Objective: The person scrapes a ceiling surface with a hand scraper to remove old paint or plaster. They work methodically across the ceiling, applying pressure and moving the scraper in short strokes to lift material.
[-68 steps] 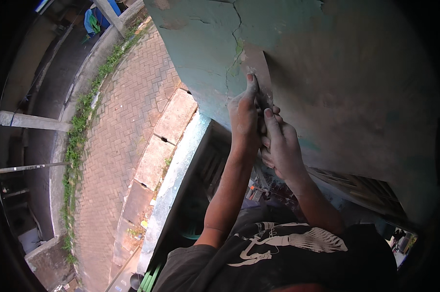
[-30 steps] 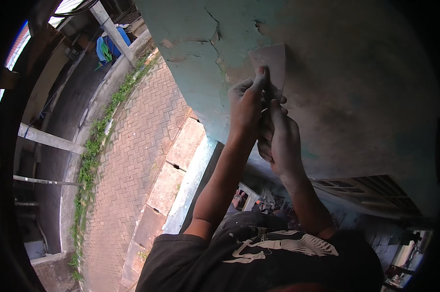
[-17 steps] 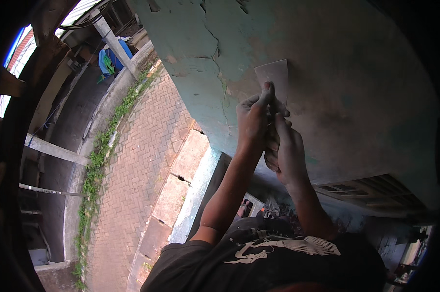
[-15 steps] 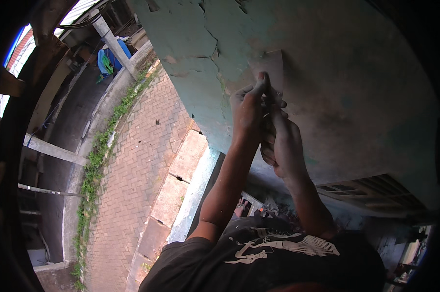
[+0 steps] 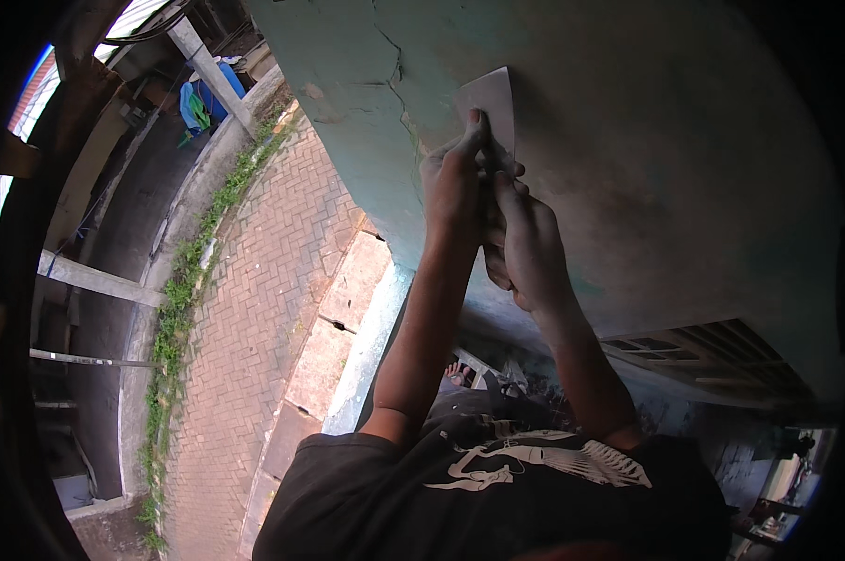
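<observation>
A scraper [image 5: 494, 96] with a broad, flat, pale grey blade lies against the wall [image 5: 628, 178], its wide edge pointing up. My left hand [image 5: 452, 187] is closed on it from the left, with the thumb stretched up onto the blade. Lower and to the right, my right hand [image 5: 531, 238] is wrapped round the handle, which the fingers hide. Both hands look dusty. Cracked, peeling green paint [image 5: 394, 70] runs down the wall left of the blade; the wall to the right is smoother, patchy grey-brown.
A slatted vent or window [image 5: 712, 355] is set low on the right. To the left, far below, runs a brick-paved path [image 5: 245, 280] edged by grass [image 5: 172, 327] and a gutter. A blue barrel [image 5: 226, 89] stands beyond it, near concrete posts [image 5: 203, 70].
Both hands and the scraper have shifted up and slightly left in the view. The blade now catches more light and shows paler. The grip is the same.
</observation>
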A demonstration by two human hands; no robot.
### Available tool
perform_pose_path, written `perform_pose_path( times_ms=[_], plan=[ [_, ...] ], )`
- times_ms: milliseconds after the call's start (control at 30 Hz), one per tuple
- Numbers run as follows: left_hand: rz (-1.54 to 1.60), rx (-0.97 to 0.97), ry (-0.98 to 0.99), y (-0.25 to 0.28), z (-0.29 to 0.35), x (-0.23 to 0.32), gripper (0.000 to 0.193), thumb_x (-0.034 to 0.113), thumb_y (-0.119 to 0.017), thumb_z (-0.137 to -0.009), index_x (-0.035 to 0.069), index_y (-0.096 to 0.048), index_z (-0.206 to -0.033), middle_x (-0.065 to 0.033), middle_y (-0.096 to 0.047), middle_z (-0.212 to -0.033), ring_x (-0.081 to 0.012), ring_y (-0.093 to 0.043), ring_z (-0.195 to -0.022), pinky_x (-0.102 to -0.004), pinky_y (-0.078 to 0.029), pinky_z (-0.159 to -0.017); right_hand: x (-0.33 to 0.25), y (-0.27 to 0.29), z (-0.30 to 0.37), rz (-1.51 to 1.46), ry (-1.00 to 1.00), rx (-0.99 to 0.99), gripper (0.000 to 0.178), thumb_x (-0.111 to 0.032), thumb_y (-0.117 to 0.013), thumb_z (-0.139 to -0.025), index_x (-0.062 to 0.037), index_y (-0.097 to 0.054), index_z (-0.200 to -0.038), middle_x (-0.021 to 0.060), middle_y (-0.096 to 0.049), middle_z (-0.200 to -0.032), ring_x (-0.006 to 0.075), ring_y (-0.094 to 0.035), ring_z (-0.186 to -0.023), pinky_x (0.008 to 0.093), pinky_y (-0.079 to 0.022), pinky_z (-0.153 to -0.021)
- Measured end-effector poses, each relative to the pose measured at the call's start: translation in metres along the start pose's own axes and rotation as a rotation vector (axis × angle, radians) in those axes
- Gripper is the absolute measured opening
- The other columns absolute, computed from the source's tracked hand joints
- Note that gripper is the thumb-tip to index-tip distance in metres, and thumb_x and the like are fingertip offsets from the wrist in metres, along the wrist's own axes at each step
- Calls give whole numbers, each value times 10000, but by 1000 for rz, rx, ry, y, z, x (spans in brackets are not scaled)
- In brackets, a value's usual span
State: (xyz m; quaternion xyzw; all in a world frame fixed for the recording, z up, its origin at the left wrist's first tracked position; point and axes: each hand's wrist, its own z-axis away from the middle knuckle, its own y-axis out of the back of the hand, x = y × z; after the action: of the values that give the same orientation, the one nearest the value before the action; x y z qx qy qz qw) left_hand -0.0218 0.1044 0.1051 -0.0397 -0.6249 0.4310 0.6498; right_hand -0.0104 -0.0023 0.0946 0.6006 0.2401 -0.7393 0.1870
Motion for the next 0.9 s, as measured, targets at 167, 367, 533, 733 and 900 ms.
perform_pose_path(
  times_ms=[167, 367, 533, 733, 900],
  plan=[
    [13, 92, -38, 0, -5, -40, 459, 462, -616, -981, 18, -584, -872, -99, -588, -704, -180, -578, -564, -293, -466, -516, 27, 20, -6, 180, 141, 35, 481, -375, -402, -1077, 34, -651, -1028, 55, -645, -755, 102, -618, -690, 275, -468, -618],
    [116, 62, -59, 19, -25, 8, 454, 476, -622, -972, 55, -552, -819, -82, -574, -674, -155, -576, -542, -271, -469, -488, 1, -15, -24, 45, 54, -89, 466, -401, -420, -1071, -24, -586, -853, -12, -484, -566, 83, -445, -401, 283, -342, -407],
    [-58, 92, 7, 14, -7, -22, 478, 469, -654, -949, 7, -600, -844, -101, -591, -668, -182, -598, -550, -292, -481, -490, 18, -5, -7, -34, -27, -70, 442, -421, -412, -1069, -43, -567, -902, -21, -478, -573, 59, -418, -373, 252, -290, -348],
    [11, 87, -87, 16, -10, -22, 451, 452, -646, -965, 34, -584, -805, -75, -565, -675, -175, -585, -565, -306, -485, -513, 55, 2, -16, 36, 148, -15, 467, -405, -414, -1068, -68, -534, -769, -28, -458, -585, 63, -409, -414, 262, -311, -377],
    [-44, 7, -137, 29, 14, -105, 505, 495, -569, -1005, 20, -657, -857, -46, -630, -747, -157, -649, -655, -293, -529, -656, 74, 79, 14, -54, -224, -300, 474, -432, -399, -1064, -66, -565, -813, -15, -476, -620, 78, -427, -444, 263, -354, -418]
  ],
)
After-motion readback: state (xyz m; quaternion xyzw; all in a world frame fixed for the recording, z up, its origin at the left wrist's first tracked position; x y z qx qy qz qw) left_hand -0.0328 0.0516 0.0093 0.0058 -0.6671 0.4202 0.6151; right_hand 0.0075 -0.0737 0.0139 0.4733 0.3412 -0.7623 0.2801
